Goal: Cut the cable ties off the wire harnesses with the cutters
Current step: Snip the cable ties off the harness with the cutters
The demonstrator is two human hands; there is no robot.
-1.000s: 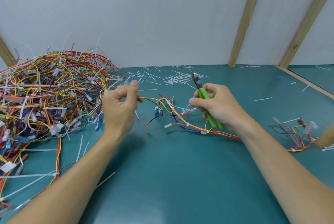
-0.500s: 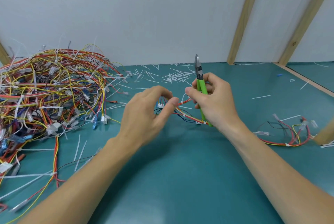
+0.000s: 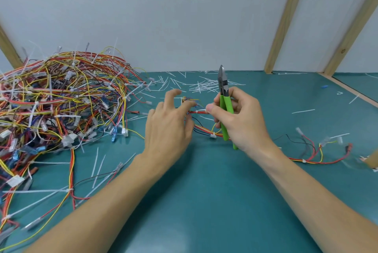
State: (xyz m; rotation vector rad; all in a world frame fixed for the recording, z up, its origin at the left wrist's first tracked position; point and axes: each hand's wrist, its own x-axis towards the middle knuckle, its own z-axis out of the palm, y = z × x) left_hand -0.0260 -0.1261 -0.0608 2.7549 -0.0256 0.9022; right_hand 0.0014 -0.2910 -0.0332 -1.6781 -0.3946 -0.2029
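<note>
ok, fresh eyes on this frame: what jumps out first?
The big tangle of wire harnesses heaped at the left of the teal table. At centre, the right hand holds green-handled cutters upright, tips up, while the left hand fingers a loose harness. Cut cable ties litter the table behind them.

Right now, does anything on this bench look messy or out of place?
Yes: white cut tie scraps lie scattered across the green table, and a big tangled heap of harnesses sprawls at the left. That fits tie-cutting work. Nothing looks damaged or spilled.
</note>
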